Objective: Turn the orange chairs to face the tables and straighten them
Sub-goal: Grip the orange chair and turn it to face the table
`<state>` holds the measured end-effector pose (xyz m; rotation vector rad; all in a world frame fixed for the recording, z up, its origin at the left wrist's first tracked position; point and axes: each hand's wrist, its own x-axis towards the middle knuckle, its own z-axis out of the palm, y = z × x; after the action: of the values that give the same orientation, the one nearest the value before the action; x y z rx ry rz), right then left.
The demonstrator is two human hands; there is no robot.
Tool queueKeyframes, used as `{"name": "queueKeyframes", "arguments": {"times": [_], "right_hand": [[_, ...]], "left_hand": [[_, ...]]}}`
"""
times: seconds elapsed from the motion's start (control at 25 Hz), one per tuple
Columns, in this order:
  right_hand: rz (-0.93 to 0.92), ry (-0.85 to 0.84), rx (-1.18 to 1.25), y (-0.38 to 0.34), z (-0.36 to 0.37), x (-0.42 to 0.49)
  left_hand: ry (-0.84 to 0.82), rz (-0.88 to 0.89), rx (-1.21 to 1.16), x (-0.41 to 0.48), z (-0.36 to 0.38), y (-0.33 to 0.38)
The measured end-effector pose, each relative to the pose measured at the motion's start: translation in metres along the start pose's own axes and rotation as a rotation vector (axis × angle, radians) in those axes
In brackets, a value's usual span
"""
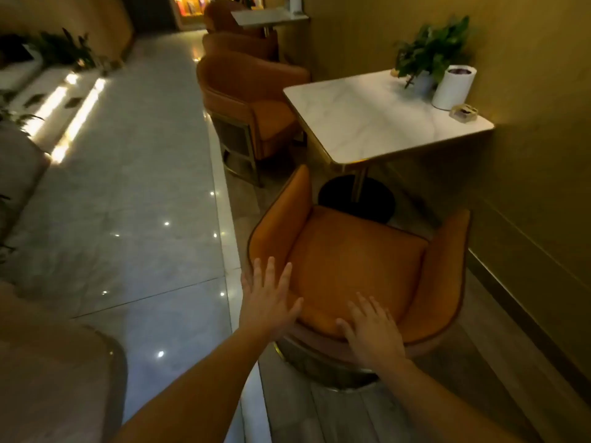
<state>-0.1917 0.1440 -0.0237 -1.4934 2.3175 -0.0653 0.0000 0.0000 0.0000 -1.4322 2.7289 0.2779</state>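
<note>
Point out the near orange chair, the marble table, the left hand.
near orange chair (351, 260): head view, middle of seat cushion.
marble table (367, 123): head view, bare part of top.
left hand (268, 300): head view, back of the hand.

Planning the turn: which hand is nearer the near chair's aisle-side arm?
Left. The left hand is at the rear of the aisle-side arm; the right hand rests midway along the backrest.

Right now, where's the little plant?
Upper right in the head view, the plant stands on the white table, at its far corner, beside a white cylinder.
</note>
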Motion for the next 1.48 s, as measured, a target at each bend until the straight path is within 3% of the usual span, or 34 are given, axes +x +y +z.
{"name": "queueKeyframes", "arguments": {"times": [0.28,0.6,0.76,0.88,1.16,1.48], "right_hand": [[0.136,-0.032,0.088,0.044,0.022,0.021],[0.226,0.046,0.059,0.035,0.025,0.017],[0.165,-0.077,-0.020,0.034,0.020,0.016],[0.255,-0.101,0.057,0.030,0.025,0.010],[0.397,-0.026,0.189,0.027,0.036,-0.015],[0.431,0.236,0.200,0.027,0.050,-0.017]], "left_hand": [[-0.103,-0.028,-0.043,0.032,0.045,-0.004],[-0.071,0.040,-0.036,0.043,0.053,-0.011],[-0.013,0.096,-0.133,0.041,0.061,-0.016],[-0.030,0.138,-0.088,0.042,0.064,-0.022],[-0.067,0.337,-0.077,0.046,0.062,-0.025],[0.025,0.533,-0.130,0.072,0.067,-0.032]]}}
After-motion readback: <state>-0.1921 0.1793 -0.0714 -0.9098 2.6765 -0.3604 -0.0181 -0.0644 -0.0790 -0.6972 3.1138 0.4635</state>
